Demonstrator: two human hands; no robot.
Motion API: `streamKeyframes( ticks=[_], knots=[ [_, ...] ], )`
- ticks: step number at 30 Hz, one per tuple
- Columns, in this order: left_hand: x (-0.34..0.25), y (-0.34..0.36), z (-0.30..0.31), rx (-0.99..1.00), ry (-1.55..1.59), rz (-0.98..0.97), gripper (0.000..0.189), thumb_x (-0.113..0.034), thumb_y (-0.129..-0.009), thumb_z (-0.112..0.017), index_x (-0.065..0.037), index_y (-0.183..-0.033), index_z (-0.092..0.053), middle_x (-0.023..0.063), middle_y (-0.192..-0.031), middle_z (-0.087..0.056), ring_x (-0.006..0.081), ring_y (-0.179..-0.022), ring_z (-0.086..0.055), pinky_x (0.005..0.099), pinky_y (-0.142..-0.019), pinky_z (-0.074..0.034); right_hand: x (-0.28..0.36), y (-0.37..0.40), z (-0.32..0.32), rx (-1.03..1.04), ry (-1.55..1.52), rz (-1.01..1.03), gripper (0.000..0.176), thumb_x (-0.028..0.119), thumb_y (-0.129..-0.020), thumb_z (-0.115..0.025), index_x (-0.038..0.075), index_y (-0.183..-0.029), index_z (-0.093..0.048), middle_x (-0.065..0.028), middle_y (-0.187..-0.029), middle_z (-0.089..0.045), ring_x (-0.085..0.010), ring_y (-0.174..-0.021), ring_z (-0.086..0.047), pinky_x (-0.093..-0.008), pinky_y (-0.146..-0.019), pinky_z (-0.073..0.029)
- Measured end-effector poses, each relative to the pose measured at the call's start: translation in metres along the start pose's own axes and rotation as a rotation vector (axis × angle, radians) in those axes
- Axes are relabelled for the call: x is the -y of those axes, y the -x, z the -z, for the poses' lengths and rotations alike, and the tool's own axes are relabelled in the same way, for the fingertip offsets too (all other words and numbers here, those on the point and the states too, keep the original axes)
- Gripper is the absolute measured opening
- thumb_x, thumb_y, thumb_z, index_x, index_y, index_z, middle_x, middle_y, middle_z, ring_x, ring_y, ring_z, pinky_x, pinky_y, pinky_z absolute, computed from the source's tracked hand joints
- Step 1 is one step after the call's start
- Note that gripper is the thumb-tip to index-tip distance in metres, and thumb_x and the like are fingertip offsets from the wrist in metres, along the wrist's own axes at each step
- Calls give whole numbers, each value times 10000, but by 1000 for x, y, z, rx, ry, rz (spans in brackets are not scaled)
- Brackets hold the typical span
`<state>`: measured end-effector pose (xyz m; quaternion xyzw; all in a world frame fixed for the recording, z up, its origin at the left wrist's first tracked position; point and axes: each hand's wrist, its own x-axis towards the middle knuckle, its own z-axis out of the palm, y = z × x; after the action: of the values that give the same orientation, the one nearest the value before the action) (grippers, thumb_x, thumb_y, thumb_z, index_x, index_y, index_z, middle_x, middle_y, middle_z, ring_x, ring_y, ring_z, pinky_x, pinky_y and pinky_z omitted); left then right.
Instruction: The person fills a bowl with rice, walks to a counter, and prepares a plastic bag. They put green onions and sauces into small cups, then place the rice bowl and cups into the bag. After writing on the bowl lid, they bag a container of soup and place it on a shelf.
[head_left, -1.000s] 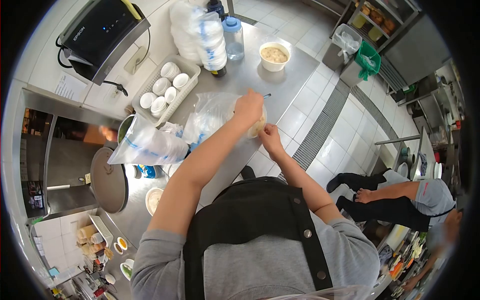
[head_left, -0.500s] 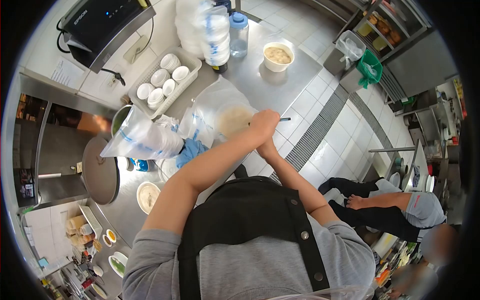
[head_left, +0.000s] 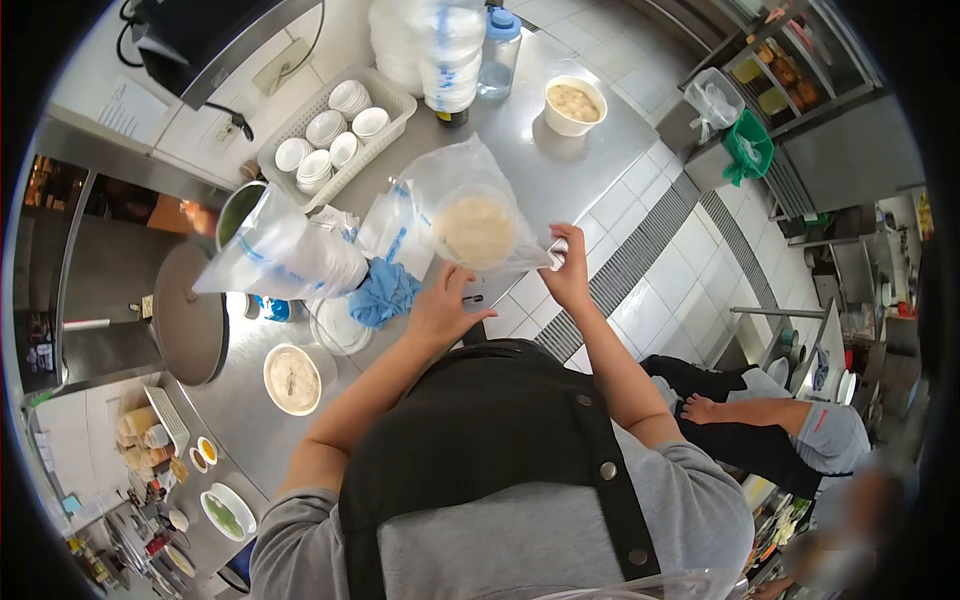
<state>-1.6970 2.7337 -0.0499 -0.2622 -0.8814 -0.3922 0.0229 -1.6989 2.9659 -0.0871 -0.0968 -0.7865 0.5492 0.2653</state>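
Note:
A clear plastic bag (head_left: 478, 165) lies on the steel counter with a round container of pale food (head_left: 474, 228) inside it. My right hand (head_left: 566, 268) is closed on the gathered end of the bag. Near the counter edge, my left hand (head_left: 445, 308) has its fingers apart, close to the bag's lower side. A small dark pen-like object (head_left: 474, 299) shows beside the left fingers; whether they touch it I cannot tell. Left of that hand is a crumpled blue cloth (head_left: 385, 294), next to a stack of bagged lids (head_left: 300, 258).
An open bowl of food (head_left: 575, 106) stands at the back right, near a blue-capped bottle (head_left: 498, 55). A basket (head_left: 385, 130) holds small white cups. Another tub (head_left: 292, 380) sits at the left. A person (head_left: 750, 410) stands at the right.
My hands have come apart. The left has moved left and down and opened; the right has moved right, holding the bag's end. The view has shifted slightly.

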Motion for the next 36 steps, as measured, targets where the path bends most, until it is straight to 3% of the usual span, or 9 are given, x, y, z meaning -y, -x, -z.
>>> streamKeyframes(
  ticks=[8,14,17,18,20,25,30,31,36],
  knots=[
    [44,-3,-41,-91,-178,-335,211,-137,-806,-703,-106,-1008,-650,35,-867,-628,283,-706,-660,381,-575,-522,-31,15,-11,570,250,478,263,-85,-620,-679,35,-845,-615,-108,-948,-615,-332,-950,-594,-396,-845,-483],
    [75,23,-60,231,-332,28,156,-188,-860,-618,-84,-961,-676,109,-855,-686,305,-752,-693,446,-627,-538,-14,23,-14,863,281,534,159,-4,-734,-628,29,-889,-651,-100,-923,-599,-281,-896,-607,-381,-843,-472],
    [79,18,-46,316,-306,310,178,-216,-874,-595,-49,-898,-652,154,-874,-713,293,-720,-708,487,-654,-538,-50,17,-16,836,18,-134,76,57,-848,-618,-1,-895,-636,-111,-963,-614,-200,-817,-640,-366,-738,-510],
    [85,14,-45,333,-254,397,194,-225,-879,-587,-38,-874,-640,169,-884,-720,293,-704,-710,491,-656,-534,-38,8,-24,603,-163,-426,186,156,-941,-609,-30,-929,-626,-126,-947,-639,-162,-735,-644,-339,-609,-529],
    [100,5,-45,402,30,600,225,-234,-888,-585,-17,-925,-635,192,-899,-726,254,-629,-673,448,-612,-511,-5,-18,-32,378,-58,-423,277,237,-966,-617,-39,-967,-634,-116,-874,-656,-183,-715,-648,-327,-567,-535],
    [90,-6,-14,496,1172,1010,459,-260,-903,-630,32,-1250,-562,131,-962,-711,45,-430,-357,221,-430,-307,-75,-59,-48,523,322,-280,263,162,-894,-617,-75,-1001,-656,-157,-849,-659,-212,-707,-663,-359,-569,-535],
    [68,29,-15,254,1344,1005,555,-244,-935,-617,-22,-1409,-433,145,-1195,-663,20,-482,-247,179,-405,-182,-37,-75,-53,688,10,-649,263,101,-855,-589,-114,-993,-650,-130,-865,-668,-205,-748,-662,-368,-619,-548],
    [67,35,-16,193,1406,1008,547,-245,-947,-608,-40,-1420,-427,153,-1234,-652,24,-488,-250,180,-402,-185,-41,-78,-50,752,47,-665,323,104,-849,-597,-132,-1067,-624,-148,-973,-680,-248,-868,-693,-390,-757,-595],
    [53,63,-3,128,1749,979,555,-423,-1008,-552,-110,-1450,-429,196,-1355,-580,35,-512,-208,174,-399,-189,20,-49,-36,771,94,-614,258,70,-871,-589,-132,-1026,-628,-113,-907,-661,-185,-791,-666,-327,-673,-562]
  ],
)
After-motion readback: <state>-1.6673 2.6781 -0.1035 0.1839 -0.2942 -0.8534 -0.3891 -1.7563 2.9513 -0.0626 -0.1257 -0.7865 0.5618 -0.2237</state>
